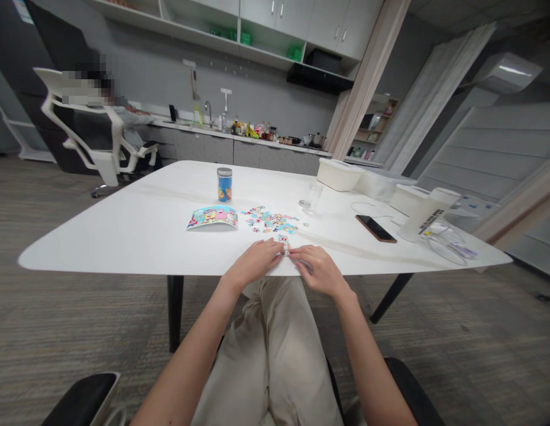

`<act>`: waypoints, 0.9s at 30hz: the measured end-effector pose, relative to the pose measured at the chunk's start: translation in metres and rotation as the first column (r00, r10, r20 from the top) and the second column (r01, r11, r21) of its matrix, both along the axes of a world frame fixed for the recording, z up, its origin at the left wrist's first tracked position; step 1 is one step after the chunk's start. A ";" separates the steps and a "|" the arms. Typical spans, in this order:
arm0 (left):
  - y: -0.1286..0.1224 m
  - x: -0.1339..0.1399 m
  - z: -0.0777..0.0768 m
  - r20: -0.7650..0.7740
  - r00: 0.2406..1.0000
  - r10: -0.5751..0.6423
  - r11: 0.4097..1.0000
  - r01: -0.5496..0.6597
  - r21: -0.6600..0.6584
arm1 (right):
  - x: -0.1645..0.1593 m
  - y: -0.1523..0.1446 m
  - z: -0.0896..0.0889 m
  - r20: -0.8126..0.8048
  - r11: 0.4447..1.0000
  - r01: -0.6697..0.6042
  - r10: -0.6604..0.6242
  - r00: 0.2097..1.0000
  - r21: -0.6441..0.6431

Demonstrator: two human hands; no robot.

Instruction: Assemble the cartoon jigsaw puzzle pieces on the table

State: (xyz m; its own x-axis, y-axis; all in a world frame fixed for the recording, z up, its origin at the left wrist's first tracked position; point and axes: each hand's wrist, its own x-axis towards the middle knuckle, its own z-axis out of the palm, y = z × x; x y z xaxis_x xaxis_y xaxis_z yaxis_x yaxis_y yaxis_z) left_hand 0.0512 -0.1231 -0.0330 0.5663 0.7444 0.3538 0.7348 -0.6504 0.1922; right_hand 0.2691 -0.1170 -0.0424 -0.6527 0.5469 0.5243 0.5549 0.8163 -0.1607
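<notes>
Left hand (259, 257) and right hand (318, 267) nearly meet, fingertips at small puzzle cluster (282, 239); can't tell if gripping. Looks early: few pieces together, most left in loose pile (275, 222) just beyond.

Plain white right across the table (110, 236), and what a burst on it: jigsaw pieces (275, 223) speckled turquoise, pink, red and white! The printed sheet (213, 217) answers in light blue, yellow and pink; the jar (224, 186) flashes blue with orange-yellow patches; streaky grey-brown carpet (102, 319) below.
</notes>
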 end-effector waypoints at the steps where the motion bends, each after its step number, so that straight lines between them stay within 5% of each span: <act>1: 0.000 0.000 0.000 0.001 1.000 0.000 1.000 0.000 0.000 | 0.000 0.000 0.000 0.002 1.000 0.004 -0.004 1.000 -0.002; 27: 0.000 0.000 0.000 -0.018 1.000 0.000 1.000 0.000 -0.022 | -0.002 0.013 0.013 0.028 0.999 -0.025 0.026 0.999 -0.046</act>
